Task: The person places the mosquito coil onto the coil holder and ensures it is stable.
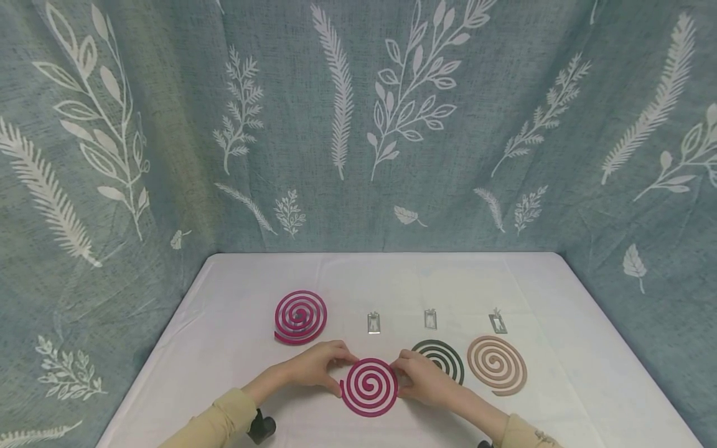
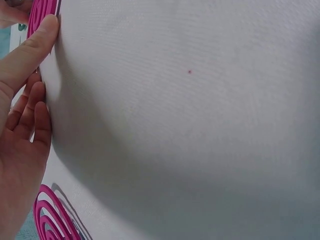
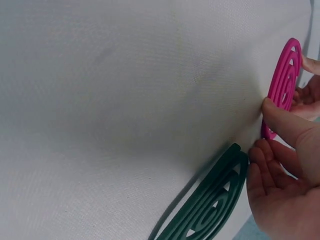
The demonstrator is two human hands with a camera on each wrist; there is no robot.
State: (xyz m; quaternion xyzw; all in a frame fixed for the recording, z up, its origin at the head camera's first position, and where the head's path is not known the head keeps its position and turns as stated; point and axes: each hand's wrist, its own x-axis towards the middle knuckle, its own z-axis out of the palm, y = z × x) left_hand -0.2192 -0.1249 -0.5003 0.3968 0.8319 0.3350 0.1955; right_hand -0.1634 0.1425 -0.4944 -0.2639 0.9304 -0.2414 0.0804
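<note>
Both hands hold a pink mosquito coil (image 1: 368,384) by its opposite edges, low over the front middle of the table. My left hand (image 1: 317,366) pinches its left edge between thumb and fingers. On the other edge, the thumb and fingers of my right hand (image 1: 427,381) grip it. Beneath the right hand lies a dark green coil (image 3: 220,197), partly hidden by that hand in the head view. A second pink coil (image 1: 301,316) sits farther back, to the left. To the right of the green one is a tan coil (image 1: 495,361).
Three small metal coil stands, a left one (image 1: 374,323), a middle one (image 1: 430,319) and a right one (image 1: 497,322), stand in a row behind the hands. The white-covered table (image 1: 269,267) meets a leaf-patterned curtain (image 1: 313,211) at the back and sides.
</note>
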